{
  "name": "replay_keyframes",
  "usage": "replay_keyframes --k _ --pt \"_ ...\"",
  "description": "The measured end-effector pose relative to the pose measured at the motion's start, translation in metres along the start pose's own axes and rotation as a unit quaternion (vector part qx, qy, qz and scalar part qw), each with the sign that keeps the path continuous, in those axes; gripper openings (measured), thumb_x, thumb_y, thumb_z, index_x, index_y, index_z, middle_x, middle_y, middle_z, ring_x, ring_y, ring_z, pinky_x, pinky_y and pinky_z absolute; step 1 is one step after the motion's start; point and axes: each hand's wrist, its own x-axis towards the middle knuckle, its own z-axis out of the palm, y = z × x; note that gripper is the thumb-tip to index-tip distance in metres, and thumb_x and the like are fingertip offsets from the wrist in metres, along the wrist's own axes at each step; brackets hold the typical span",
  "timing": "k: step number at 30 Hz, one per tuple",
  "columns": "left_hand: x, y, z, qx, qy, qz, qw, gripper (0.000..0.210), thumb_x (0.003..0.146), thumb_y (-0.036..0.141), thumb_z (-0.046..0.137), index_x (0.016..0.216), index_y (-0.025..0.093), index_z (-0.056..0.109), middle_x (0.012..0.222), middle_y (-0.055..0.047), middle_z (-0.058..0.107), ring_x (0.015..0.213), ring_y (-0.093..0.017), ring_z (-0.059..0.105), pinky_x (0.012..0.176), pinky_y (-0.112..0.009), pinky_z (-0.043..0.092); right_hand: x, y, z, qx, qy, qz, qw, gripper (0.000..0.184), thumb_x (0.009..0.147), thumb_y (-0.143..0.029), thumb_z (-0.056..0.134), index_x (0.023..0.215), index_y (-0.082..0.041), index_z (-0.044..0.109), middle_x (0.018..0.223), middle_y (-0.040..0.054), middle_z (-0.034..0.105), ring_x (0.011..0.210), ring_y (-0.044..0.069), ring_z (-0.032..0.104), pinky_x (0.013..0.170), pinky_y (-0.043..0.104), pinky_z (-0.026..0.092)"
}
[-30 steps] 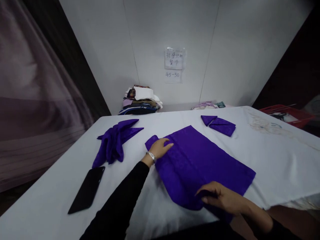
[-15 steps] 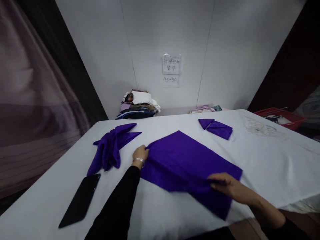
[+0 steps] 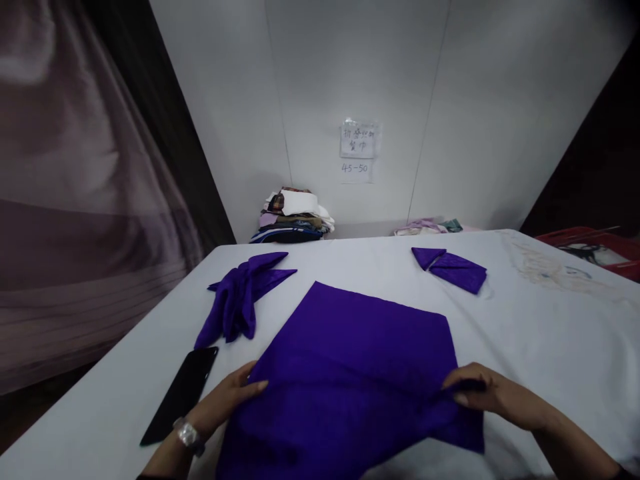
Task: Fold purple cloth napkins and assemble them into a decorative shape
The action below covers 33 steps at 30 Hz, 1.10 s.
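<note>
A purple cloth napkin (image 3: 350, 360) lies before me on the white-covered table, with its near part raised and creased between my hands. My left hand (image 3: 227, 397) is at its left edge, thumb on top and fingers mostly behind the cloth. My right hand (image 3: 483, 393) pinches a gathered fold near the right side. A napkin corner hangs beneath this hand. At the left lies another purple napkin (image 3: 235, 300), folded and gathered with pointed ends. A small folded purple napkin (image 3: 457, 270) lies at the far right, beside a purple triangle of cloth (image 3: 427, 257).
A black phone-like slab (image 3: 183, 393) lies left of my left hand on the white tablecloth (image 3: 345, 263). Folded clothes (image 3: 293, 217) are stacked by the back wall. Beyond the right table edge is a red basket (image 3: 590, 240). A curtain (image 3: 75, 200) hangs left.
The napkin has come nearer to me and turned. My left hand has moved down and towards me along its left edge; my right hand still grips a fold. The view has shifted slightly.
</note>
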Motion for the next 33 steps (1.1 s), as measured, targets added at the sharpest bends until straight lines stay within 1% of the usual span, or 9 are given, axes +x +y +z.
replay_keyframes --k 2,6,12,15,18,21,24,28,33 --pt "0.001 0.006 0.005 -0.072 -0.01 0.024 0.997 0.037 0.073 0.036 0.062 0.11 0.036 0.058 0.093 0.001 0.07 0.087 -0.023 0.065 0.077 -0.039 0.05 0.009 0.0 -0.005 -0.011 -0.019 0.017 1.0 0.024 0.061 -0.032 0.073 0.083 -0.023 0.071 0.077 0.0008 0.069 0.072 0.02 0.061 0.067 0.028 0.049" --pt "0.045 0.029 0.002 -0.158 0.104 0.035 0.981 0.062 0.075 0.036 0.06 0.131 0.036 0.036 0.098 -0.001 0.068 0.079 -0.019 0.066 0.072 -0.035 0.052 0.056 -0.021 -0.017 0.041 -0.014 0.015 0.999 0.026 0.069 -0.035 0.067 0.086 -0.015 0.069 0.082 0.0038 0.069 0.078 0.021 0.062 0.075 0.033 0.048" --pt "0.137 0.152 -0.014 -0.267 0.229 0.14 0.926 0.044 0.078 0.015 0.055 0.122 0.021 0.048 0.078 0.001 0.067 0.058 -0.008 0.061 0.059 -0.02 0.051 0.127 -0.128 -0.063 0.072 0.236 -0.183 0.951 0.02 0.069 -0.03 0.066 0.087 -0.02 0.066 0.087 -0.0018 0.07 0.084 0.015 0.06 0.079 0.028 0.044" --pt "0.134 0.22 -0.013 -0.279 0.254 0.265 0.887 0.032 0.078 0.005 0.052 0.108 0.017 0.055 0.075 0.002 0.066 0.061 -0.006 0.06 0.062 -0.018 0.051 0.123 -0.185 -0.082 0.042 0.348 -0.331 0.876 0.024 0.074 -0.035 0.061 0.096 -0.023 0.062 0.099 -0.0045 0.067 0.097 0.016 0.057 0.082 0.032 0.042" --pt "0.101 0.248 -0.011 -0.245 0.263 0.316 0.878 0.032 0.081 0.004 0.05 0.111 0.015 0.052 0.071 0.005 0.065 0.06 -0.004 0.058 0.062 -0.018 0.051 0.099 -0.204 -0.084 0.02 0.373 -0.382 0.846 0.03 0.081 -0.041 0.053 0.107 -0.027 0.056 0.114 -0.0024 0.061 0.107 0.02 0.053 0.085 0.037 0.042" --pt "0.064 0.229 -0.009 -0.214 0.267 0.279 0.897 0.031 0.079 0.01 0.055 0.109 0.015 0.054 0.07 0.004 0.066 0.056 -0.004 0.059 0.053 -0.015 0.049 0.075 -0.179 -0.077 0.008 0.349 -0.374 0.859 0.033 0.077 -0.044 0.058 0.109 -0.035 0.053 0.122 -0.0036 0.056 0.112 0.022 0.049 0.09 0.039 0.043" --pt "0.039 0.181 -0.008 -0.215 0.239 0.18 0.93 0.035 0.069 0.014 0.066 0.103 0.018 0.058 0.075 0.002 0.067 0.059 -0.008 0.061 0.052 -0.017 0.05 0.057 -0.127 -0.071 -0.012 0.313 -0.31 0.898 0.028 0.075 -0.044 0.061 0.1 -0.031 0.06 0.112 -0.0006 0.063 0.111 0.026 0.052 0.097 0.043 0.039" --pt "0.026 0.105 0.002 -0.221 0.2 -0.001 0.954 0.04 0.058 0.018 0.076 0.095 0.019 0.062 0.077 0.001 0.067 0.06 -0.01 0.061 0.054 -0.019 0.049 0.038 -0.055 -0.068 -0.051 0.222 -0.222 0.948 0.03 0.071 -0.044 0.065 0.095 -0.025 0.067 0.099 0.0061 0.069 0.1 0.031 0.058 0.095 0.047 0.042" --pt "0.021 0.031 0.023 -0.227 0.151 -0.113 0.955 0.037 0.059 0.028 0.075 0.093 0.017 0.064 0.08 0.0 0.067 0.064 -0.01 0.059 0.059 -0.02 0.046 0.024 0.003 -0.059 -0.092 0.104 -0.126 0.982 0.036 0.078 -0.048 0.054 0.1 -0.022 0.068 0.111 0.0075 0.064 0.109 0.03 0.054 0.1 0.046 0.036"
